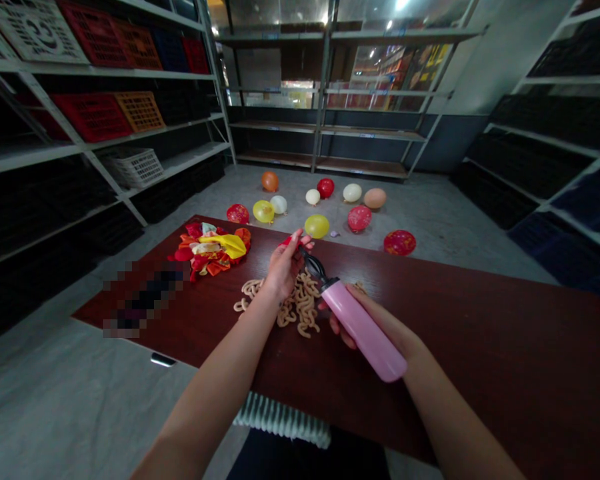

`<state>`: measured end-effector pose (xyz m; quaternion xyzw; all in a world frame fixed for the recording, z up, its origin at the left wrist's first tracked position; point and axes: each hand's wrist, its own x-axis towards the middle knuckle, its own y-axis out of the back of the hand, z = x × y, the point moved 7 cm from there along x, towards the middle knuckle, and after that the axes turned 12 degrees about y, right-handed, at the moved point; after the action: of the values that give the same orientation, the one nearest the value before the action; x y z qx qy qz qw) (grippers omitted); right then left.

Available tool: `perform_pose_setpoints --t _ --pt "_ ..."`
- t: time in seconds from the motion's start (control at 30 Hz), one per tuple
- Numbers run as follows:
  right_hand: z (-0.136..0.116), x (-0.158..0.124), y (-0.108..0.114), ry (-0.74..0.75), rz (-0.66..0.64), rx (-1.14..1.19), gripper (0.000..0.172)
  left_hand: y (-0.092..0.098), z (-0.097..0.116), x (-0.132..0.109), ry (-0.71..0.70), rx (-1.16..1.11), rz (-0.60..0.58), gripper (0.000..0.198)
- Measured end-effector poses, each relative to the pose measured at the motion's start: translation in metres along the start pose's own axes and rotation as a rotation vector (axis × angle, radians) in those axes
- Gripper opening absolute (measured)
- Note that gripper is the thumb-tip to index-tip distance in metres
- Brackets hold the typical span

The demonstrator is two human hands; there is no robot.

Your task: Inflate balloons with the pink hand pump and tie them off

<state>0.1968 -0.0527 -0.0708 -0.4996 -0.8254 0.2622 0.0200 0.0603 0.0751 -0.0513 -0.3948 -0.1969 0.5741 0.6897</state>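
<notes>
My right hand (349, 320) is wrapped round a pink balloon pump (363, 333) with a black nozzle end, tilted up and to the left. At that nozzle, my left hand (286, 263) pinches a small red balloon (291, 243), limp and mostly covered by the fingers. Whether the balloon's neck sits over the nozzle tip, I cannot tell. Beneath both hands, a heap of tan curled pieces (300, 310) lies on the dark brown table (460, 347). To the left of it is a pile of uninflated balloons (207, 250) in red, orange, yellow and white.
Several inflated balloons lie on the floor past the table, among them a yellow balloon (317, 227) and a red balloon (400, 243). A blurred-out dark item (150, 297) rests at the table's left. Metal shelves (325, 127) with crates (93, 115) stand around the room.
</notes>
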Motion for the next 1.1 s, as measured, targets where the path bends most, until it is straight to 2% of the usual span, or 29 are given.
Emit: perform_pose_setpoints --t 0.33,0.67,0.9,1.1 --pt "0.000 -0.001 0.002 0.026 0.028 0.048 0.061 -0.008 -0.010 -0.004 0.031 0.166 0.001 0.040" --pt "-0.002 0.000 0.003 0.040 0.036 0.092 0.060 -0.014 -0.011 -0.007 0.027 0.267 -0.039 0.041" --pt "-0.004 -0.002 0.005 0.049 0.059 0.068 0.061 -0.021 -0.015 -0.011 0.045 0.404 -0.125 0.048" --pt "-0.004 -0.002 0.003 0.047 0.038 0.070 0.060 -0.023 -0.014 -0.014 0.128 0.351 -0.179 0.049"
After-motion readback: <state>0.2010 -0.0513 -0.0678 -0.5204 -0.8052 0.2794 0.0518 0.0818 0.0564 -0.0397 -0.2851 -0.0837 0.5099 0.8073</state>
